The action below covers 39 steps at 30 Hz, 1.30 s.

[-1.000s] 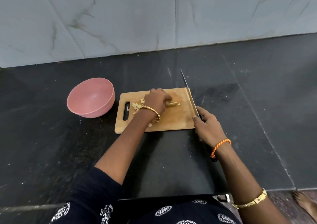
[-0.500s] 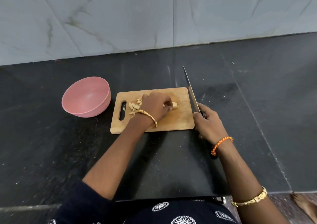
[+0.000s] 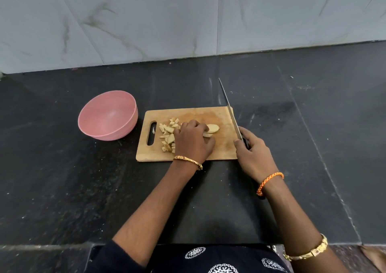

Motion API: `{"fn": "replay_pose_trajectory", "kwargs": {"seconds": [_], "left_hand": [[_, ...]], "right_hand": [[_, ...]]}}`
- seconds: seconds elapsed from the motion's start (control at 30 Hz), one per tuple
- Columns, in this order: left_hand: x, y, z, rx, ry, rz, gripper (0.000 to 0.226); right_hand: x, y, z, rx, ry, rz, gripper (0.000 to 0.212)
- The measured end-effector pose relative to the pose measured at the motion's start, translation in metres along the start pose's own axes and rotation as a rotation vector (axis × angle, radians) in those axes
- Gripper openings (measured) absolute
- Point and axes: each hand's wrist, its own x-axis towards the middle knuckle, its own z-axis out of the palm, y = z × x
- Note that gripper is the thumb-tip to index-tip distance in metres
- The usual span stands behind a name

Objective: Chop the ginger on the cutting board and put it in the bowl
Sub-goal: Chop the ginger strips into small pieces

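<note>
On the dark counter, your left hand (image 3: 193, 141) pins the uncut ginger piece (image 3: 213, 128) on the cutting board (image 3: 221, 149); its long axis runs left to right. Your right hand (image 3: 253, 153) grips the knife (image 3: 230, 113) just right of it, blade crosswise. The bowl (image 3: 107, 116) waits left.

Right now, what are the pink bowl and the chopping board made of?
The pink bowl looks like matte plastic: smooth, evenly coloured, with only a soft sheen inside. The chopping board looks like wood or bamboo: tan, with faint grain and a darker worn patch.
</note>
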Motion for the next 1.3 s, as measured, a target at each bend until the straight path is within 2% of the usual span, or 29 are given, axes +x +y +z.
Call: {"fn": "replay_pose_trajectory", "kwargs": {"seconds": [0.1, 0.2, 0.43, 0.5, 0.6, 0.8, 0.87, 1.0, 1.17, 1.3], "left_hand": [[0.001, -0.001, 0.006, -0.108, 0.039, 0.001, 0.025], [0.004, -0.004, 0.006, -0.247, 0.057, -0.010, 0.028], [0.012, -0.008, -0.007, -0.317, -0.005, -0.004, 0.046], [0.012, -0.013, -0.011, -0.260, -0.057, -0.010, 0.045], [0.010, -0.018, -0.014, -0.212, -0.108, -0.002, 0.031], [0.008, -0.008, -0.008, -0.262, -0.056, -0.034, 0.026], [0.006, -0.006, -0.006, -0.222, -0.047, -0.011, 0.029], [0.003, -0.004, -0.001, -0.096, -0.018, 0.074, 0.050], [0.013, -0.014, 0.004, -0.142, -0.026, 0.053, 0.044], [0.021, -0.015, 0.005, -0.195, -0.031, 0.033, 0.042]], "right_hand": [[-0.007, 0.005, 0.007, -0.054, 0.013, -0.037, 0.033], [-0.011, 0.010, 0.017, -0.055, 0.004, -0.054, 0.024], [-0.014, 0.018, 0.023, -0.099, 0.016, -0.011, 0.034], [-0.013, 0.020, 0.020, -0.079, 0.042, -0.005, 0.035], [-0.011, 0.020, 0.017, -0.083, 0.087, 0.015, 0.035], [-0.007, 0.017, 0.016, -0.058, 0.109, 0.026, 0.033], [-0.007, 0.017, 0.015, -0.059, 0.112, 0.033, 0.033], [-0.007, 0.020, 0.015, -0.064, 0.113, 0.059, 0.033], [-0.010, 0.018, 0.018, -0.059, 0.104, 0.018, 0.034], [-0.013, 0.014, 0.025, -0.145, 0.057, -0.009, 0.035]]}}
